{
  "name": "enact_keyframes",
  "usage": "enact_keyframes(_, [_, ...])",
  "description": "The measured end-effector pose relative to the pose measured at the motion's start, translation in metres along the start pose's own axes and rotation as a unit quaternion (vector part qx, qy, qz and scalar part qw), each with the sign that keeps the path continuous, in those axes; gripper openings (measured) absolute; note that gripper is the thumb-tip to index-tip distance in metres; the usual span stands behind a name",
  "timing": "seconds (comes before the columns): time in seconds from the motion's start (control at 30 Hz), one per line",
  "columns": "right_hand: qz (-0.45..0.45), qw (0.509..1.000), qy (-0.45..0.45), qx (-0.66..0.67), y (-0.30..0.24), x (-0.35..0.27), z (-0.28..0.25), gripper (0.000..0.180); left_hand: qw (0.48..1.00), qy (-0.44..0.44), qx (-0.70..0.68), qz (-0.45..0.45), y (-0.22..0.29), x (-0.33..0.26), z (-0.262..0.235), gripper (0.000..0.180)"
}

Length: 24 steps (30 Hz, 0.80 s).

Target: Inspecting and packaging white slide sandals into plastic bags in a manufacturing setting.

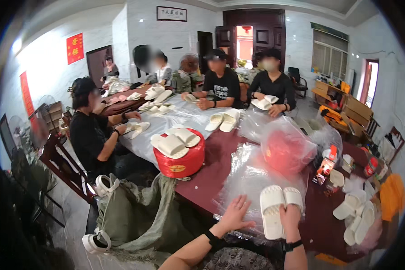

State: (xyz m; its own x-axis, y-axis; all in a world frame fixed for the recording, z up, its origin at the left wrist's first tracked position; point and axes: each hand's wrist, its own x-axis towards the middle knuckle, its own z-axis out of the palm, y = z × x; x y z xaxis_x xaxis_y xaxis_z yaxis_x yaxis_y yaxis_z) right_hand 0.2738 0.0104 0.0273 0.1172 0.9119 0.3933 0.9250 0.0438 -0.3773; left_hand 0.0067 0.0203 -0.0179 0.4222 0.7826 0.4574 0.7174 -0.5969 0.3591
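Note:
My right hand (290, 219) is closed round a pair of white slide sandals (272, 207), held side by side near the table's front edge. To the left of them my left hand (236, 213) holds nothing. Its fingers are spread over a stack of clear plastic bags (238, 180). Just beyond the bags stands a red bundle wrapped in clear plastic (285, 148). Left of that, a red round bundle (179, 157) carries another pair of white slides (175, 143) on its top. Several more white slides (356, 216) lie at the right edge of the table.
Co-workers sit round the dark red table (216, 146), several with white slides in their hands. A green woven sack (139, 220) with white slides at its openings lies at my left, beside a wooden chair (65, 162). Boxes and small items (326, 166) crowd the table's right side.

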Motion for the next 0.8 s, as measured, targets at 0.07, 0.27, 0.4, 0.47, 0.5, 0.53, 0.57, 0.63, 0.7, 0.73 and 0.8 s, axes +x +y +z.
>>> enact_keyframes(0.07, [-0.007, 1.000, 0.009, 0.021, -0.004, -0.013, -0.014, 0.034, 1.000, -0.002, -0.006, 0.000, 0.000, -0.003, 0.002, 0.098])
enact_keyframes(0.27, [0.013, 0.990, 0.076, 0.121, 0.001, -0.024, -0.024, 0.024, 1.000, -0.011, -0.008, 0.009, -0.006, -0.002, 0.001, 0.092])
enact_keyframes(0.4, [0.011, 0.972, 0.117, 0.201, -0.009, -0.019, -0.040, 0.019, 0.996, -0.071, 0.055, -0.019, 0.006, 0.007, -0.007, 0.091])
enact_keyframes(0.47, [0.023, 0.970, 0.114, 0.213, -0.016, -0.017, -0.051, 0.019, 0.990, -0.101, 0.093, -0.033, 0.017, 0.011, -0.016, 0.091])
enact_keyframes(0.5, [0.007, 0.958, 0.156, 0.240, -0.022, -0.016, -0.059, 0.019, 0.986, -0.108, 0.118, -0.038, 0.027, 0.015, -0.026, 0.090])
enact_keyframes(0.53, [-0.007, 0.944, 0.197, 0.265, -0.024, -0.018, -0.062, 0.019, 0.982, -0.116, 0.142, -0.041, 0.034, 0.017, -0.032, 0.089])
enact_keyframes(0.57, [-0.003, 0.945, 0.197, 0.263, -0.020, -0.020, -0.062, 0.019, 0.982, -0.120, 0.140, -0.039, 0.039, 0.020, -0.037, 0.089])
enact_keyframes(0.63, [-0.003, 0.970, 0.203, 0.135, -0.007, -0.021, -0.064, 0.019, 0.982, -0.118, 0.148, 0.019, 0.046, 0.023, -0.044, 0.083])
enact_keyframes(0.7, [0.020, 0.980, 0.166, 0.111, 0.005, -0.021, -0.058, 0.020, 0.986, -0.112, 0.102, 0.076, 0.041, 0.020, -0.034, 0.081])
enact_keyframes(0.73, [0.039, 0.987, 0.130, 0.088, 0.008, -0.021, -0.054, 0.021, 0.985, -0.101, 0.057, 0.131, 0.036, 0.021, -0.026, 0.080])
enact_keyframes(0.8, [0.041, 0.990, 0.111, 0.071, 0.012, -0.021, -0.040, 0.025, 0.985, -0.119, 0.037, 0.123, 0.024, 0.014, -0.002, 0.076])
